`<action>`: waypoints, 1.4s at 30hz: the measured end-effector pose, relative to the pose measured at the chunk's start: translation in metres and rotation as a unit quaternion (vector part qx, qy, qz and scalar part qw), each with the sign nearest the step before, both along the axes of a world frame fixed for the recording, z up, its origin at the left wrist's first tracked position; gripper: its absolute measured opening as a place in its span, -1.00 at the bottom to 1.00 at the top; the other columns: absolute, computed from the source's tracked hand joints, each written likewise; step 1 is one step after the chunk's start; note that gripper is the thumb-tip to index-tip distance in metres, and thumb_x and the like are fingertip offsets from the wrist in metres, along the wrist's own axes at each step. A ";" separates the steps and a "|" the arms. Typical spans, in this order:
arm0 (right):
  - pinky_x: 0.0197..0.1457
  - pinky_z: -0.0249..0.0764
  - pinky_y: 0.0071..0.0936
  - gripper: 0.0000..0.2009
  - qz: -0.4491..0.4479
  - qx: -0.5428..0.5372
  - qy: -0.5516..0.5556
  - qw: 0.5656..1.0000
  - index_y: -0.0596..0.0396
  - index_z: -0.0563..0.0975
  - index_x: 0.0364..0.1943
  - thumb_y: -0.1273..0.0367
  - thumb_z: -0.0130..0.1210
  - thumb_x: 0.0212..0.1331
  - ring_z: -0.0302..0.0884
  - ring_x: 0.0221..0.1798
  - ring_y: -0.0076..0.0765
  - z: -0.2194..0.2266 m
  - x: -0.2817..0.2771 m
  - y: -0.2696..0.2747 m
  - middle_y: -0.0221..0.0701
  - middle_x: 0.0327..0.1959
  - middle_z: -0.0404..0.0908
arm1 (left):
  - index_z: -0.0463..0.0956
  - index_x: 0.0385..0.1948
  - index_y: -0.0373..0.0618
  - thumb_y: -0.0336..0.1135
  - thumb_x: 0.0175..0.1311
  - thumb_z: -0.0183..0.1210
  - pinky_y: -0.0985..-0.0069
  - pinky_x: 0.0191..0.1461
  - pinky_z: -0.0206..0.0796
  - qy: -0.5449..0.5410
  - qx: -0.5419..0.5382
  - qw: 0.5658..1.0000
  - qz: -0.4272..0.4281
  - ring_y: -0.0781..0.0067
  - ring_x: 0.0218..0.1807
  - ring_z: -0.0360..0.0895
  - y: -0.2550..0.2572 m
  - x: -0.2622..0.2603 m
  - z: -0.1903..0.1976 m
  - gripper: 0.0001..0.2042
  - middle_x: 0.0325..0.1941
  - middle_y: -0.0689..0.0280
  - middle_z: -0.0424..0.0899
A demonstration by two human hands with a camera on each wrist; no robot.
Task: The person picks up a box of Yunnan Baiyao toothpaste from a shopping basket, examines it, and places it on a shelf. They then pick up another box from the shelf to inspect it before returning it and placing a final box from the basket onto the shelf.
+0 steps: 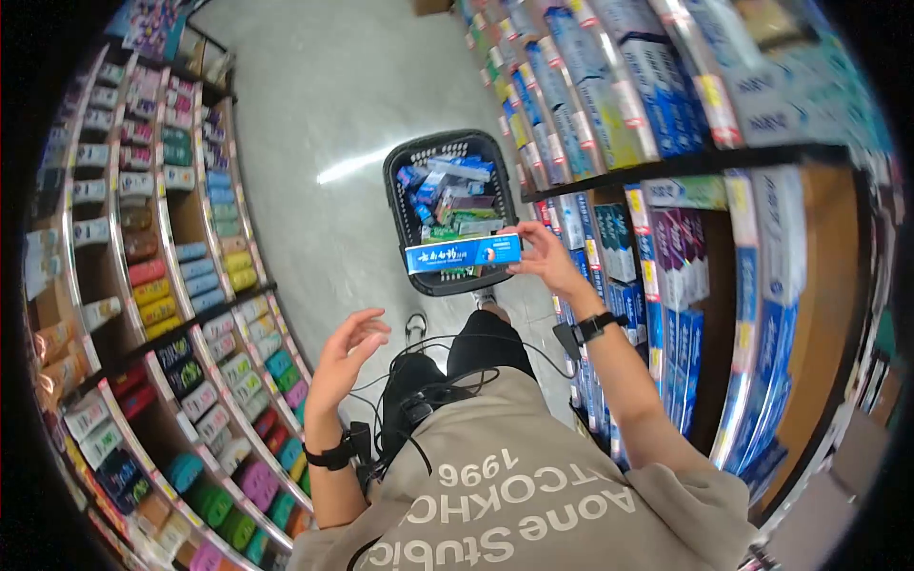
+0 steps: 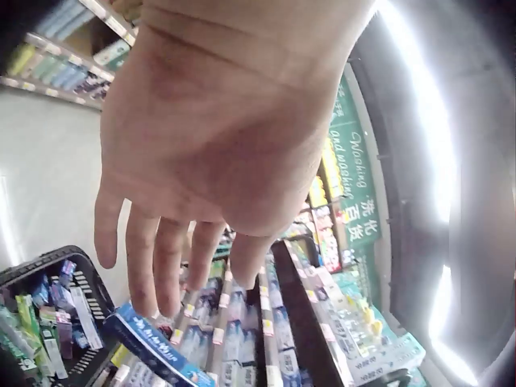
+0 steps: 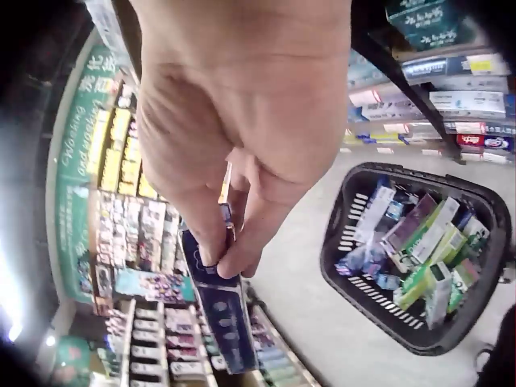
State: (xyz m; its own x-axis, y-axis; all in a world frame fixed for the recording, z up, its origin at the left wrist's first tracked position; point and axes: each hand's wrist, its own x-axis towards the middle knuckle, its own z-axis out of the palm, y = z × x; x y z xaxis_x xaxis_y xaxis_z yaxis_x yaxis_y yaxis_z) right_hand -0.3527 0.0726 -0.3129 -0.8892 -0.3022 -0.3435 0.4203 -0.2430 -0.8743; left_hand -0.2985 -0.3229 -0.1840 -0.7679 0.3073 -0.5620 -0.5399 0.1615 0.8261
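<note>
A long blue toothpaste box (image 1: 464, 254) is held level over the near edge of a black basket (image 1: 392, 190). My right hand (image 1: 549, 264) pinches the box at its right end; in the right wrist view the thumb and fingers of that hand (image 3: 242, 161) grip the dark blue box (image 3: 222, 314). My left hand (image 1: 347, 366) is raised to the left of the box, apart from it, with relaxed fingers and nothing held. The left wrist view shows the left hand (image 2: 210, 153) with its fingers extended. Several toothpaste boxes (image 3: 431, 242) lie in the basket.
Shelves of boxed toothpaste (image 1: 685, 257) stand close on the right. Shelves with colourful packs (image 1: 157, 305) run along the left. The basket is on the grey floor (image 1: 295, 114) between them, just ahead of my feet. Black cables (image 1: 447, 381) hang in front of my body.
</note>
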 end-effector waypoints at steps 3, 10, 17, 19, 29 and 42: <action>0.21 0.70 -0.23 -0.40 -0.067 -0.039 0.049 0.996 0.02 0.41 0.14 0.71 0.36 -0.01 0.53 0.31 -0.18 0.060 0.050 -0.018 -0.21 0.32 0.46 | 0.36 0.38 -0.14 -0.28 0.45 0.23 0.40 0.25 0.41 0.082 -0.004 0.997 -0.008 0.40 0.11 0.60 -0.004 -0.004 0.008 -0.50 0.14 0.21 0.65; 0.25 0.63 -0.27 -0.46 -0.203 -0.047 0.084 0.974 -0.04 0.43 0.13 0.69 0.31 0.08 0.49 0.34 -0.21 0.129 0.193 -0.101 -0.20 0.36 0.47 | 0.34 0.38 -0.11 -0.23 0.45 0.25 0.48 0.04 0.43 0.080 0.140 0.976 -0.147 0.43 -0.01 0.65 -0.013 0.008 0.028 -0.48 0.11 0.24 0.65; 0.21 0.67 -0.14 -0.42 -0.320 -0.058 0.108 0.939 -0.06 0.39 0.27 0.53 0.35 0.17 0.56 0.29 -0.16 0.172 0.316 -0.123 -0.12 0.43 0.43 | 0.47 0.21 -0.23 -0.29 0.41 0.28 0.56 -0.21 0.45 0.101 0.164 0.955 -0.226 0.43 -0.25 0.71 0.014 0.062 0.052 -0.59 -0.11 0.26 0.70; 0.22 0.66 -0.05 -0.42 -0.364 -0.042 0.109 0.924 -0.04 0.35 0.36 0.44 0.31 0.27 0.57 0.27 -0.14 0.179 0.356 -0.119 -0.19 0.32 0.52 | 0.46 0.24 -0.24 -0.35 0.38 0.28 0.54 -0.18 0.51 0.102 0.182 0.943 -0.260 0.44 -0.20 0.68 0.034 0.083 0.053 -0.57 -0.10 0.26 0.67; 0.04 0.73 -0.33 -0.56 -0.524 0.038 0.060 0.849 0.07 0.44 0.27 0.35 0.27 0.37 0.71 0.00 -0.28 0.203 0.563 -0.132 -0.23 0.08 0.62 | 0.42 0.20 -0.27 -0.44 0.38 0.23 0.43 -0.06 0.64 0.116 0.224 0.855 -0.453 0.42 -0.05 0.62 0.134 0.235 0.069 -0.61 0.00 0.19 0.60; -0.05 0.71 -0.34 -0.47 -0.688 0.056 0.069 0.720 0.04 0.36 0.30 0.42 0.33 0.29 0.74 -0.13 -0.30 0.236 0.894 -0.154 -0.26 -0.05 0.65 | 0.22 0.28 -0.08 -0.43 0.39 0.24 0.44 0.00 0.54 0.058 0.242 0.764 -0.595 0.33 -0.10 0.68 0.208 0.571 0.102 -0.51 0.09 0.12 0.53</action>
State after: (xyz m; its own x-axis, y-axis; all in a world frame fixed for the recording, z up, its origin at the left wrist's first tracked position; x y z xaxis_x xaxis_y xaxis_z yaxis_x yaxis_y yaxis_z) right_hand 0.5412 -0.0811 -0.0767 -0.3489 0.9203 -0.1770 -0.2428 -0.2712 -0.9314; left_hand 0.2724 -0.1147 -0.0824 0.1824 0.9770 -0.1107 -0.1675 0.1418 0.9756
